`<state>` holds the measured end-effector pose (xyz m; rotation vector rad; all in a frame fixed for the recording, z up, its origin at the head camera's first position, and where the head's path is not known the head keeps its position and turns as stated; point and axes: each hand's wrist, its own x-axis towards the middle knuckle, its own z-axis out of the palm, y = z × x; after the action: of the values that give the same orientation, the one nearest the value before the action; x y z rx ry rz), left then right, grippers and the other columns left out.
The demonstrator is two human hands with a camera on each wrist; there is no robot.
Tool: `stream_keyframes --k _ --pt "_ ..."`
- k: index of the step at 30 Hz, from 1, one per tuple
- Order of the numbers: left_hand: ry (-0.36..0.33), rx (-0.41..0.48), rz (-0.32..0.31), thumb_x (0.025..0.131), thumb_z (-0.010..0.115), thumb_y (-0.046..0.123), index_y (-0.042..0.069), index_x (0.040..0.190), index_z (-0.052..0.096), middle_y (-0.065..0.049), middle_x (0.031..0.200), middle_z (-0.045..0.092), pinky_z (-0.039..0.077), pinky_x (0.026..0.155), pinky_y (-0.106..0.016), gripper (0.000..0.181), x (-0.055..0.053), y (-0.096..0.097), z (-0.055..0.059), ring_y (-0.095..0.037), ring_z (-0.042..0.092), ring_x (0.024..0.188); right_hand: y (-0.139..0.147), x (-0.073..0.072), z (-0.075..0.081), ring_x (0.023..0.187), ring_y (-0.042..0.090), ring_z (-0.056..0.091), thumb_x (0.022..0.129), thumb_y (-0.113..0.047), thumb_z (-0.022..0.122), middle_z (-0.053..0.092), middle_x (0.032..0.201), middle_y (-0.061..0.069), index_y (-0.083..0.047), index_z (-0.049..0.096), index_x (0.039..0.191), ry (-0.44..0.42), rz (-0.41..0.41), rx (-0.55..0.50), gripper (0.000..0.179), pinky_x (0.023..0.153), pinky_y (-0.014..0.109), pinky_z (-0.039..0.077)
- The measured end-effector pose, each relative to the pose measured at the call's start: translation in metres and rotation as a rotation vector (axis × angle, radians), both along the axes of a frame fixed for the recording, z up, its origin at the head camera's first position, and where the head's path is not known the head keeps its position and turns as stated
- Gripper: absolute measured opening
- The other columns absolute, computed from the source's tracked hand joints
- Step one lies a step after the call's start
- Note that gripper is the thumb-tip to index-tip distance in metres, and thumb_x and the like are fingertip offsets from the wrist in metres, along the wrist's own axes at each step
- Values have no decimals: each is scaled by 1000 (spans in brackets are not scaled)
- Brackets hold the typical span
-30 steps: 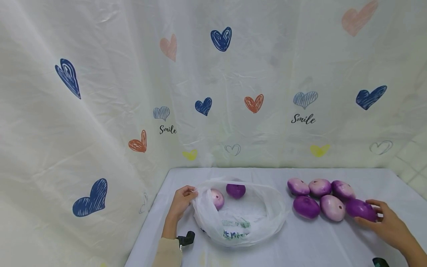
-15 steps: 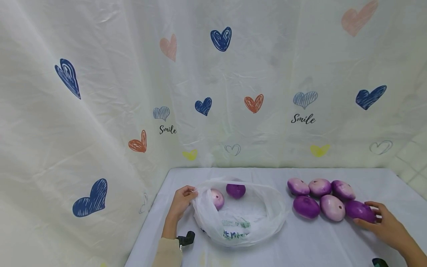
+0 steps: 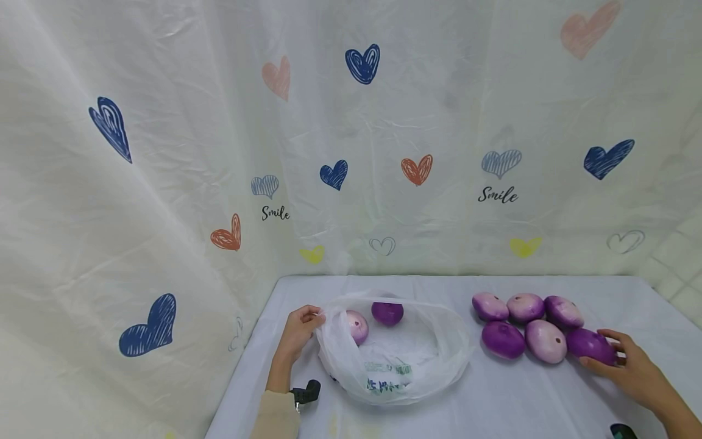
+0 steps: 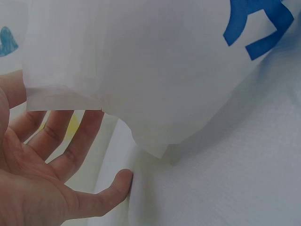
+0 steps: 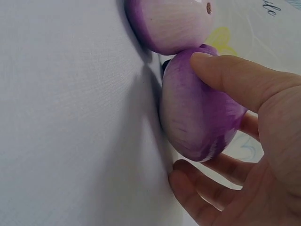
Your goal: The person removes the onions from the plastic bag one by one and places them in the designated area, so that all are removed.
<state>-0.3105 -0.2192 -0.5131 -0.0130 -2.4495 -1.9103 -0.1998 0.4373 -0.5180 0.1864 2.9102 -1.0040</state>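
Observation:
With its fingertips, my left hand (image 3: 298, 332) pinches the left rim of a white plastic bag (image 3: 439, 381) whose mouth gapes upward. Inside the bag lie a pale pink onion (image 3: 358, 327) and a dark purple onion (image 3: 387, 313). In the left wrist view the bag (image 4: 117, 70) hides part of the fingers. At the right, my right hand (image 3: 631, 366) grips a purple onion (image 3: 589, 346) between thumb and fingers. The right wrist view shows this onion (image 5: 197, 108) low at the table, touching a paler onion (image 5: 169, 23).
Several more purple and pinkish onions (image 3: 503, 340) sit in two close rows left of my right hand. A white cloth covers the table (image 3: 510, 402). Behind it hangs a pale curtain (image 3: 428, 110) printed with hearts.
My right hand and the purple onion in it have shifted very slightly left, towards the neighbouring onion. The left hand and the bag look the same.

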Motion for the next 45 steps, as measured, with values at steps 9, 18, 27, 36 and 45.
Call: stream_keyframes --k 9,18,27,36,45 --pt "-2 5 -5 94 74 20 4 108 70 -6 90 66 47 67 -32 21 -2 0 -2 -17 57 78 1 -1 -1 114 69 41 100 -48 62 28 132 55 20 10 148 11 9 15 98 85 69 46" --pt "-3 2 -1 95 73 21 5 109 70 -9 93 67 48 70 -34 21 -1 2 0 -17 57 80 -2 1 3 110 69 45 95 -47 69 34 128 56 20 19 145 79 -16 72 98 83 70 45" --pt "-2 -5 8 95 74 21 6 109 70 -8 93 67 48 71 -34 21 -2 4 2 -17 57 80 -21 9 22 119 64 26 94 -41 72 37 130 47 12 33 145 403 -123 173 83 96 74 16" --pt "-4 -16 7 95 74 21 5 108 70 -7 92 67 48 70 -35 21 -3 3 0 -17 57 79 -110 6 66 110 1 47 81 -8 83 58 119 29 5 60 127 732 5 5 54 83 17 34" --pt "-10 -12 16 95 73 21 6 109 70 -6 92 67 47 69 -34 21 -1 2 2 -16 57 79 -216 -7 64 98 -2 58 78 1 84 67 110 4 -8 64 122 796 312 -103 48 85 5 46"
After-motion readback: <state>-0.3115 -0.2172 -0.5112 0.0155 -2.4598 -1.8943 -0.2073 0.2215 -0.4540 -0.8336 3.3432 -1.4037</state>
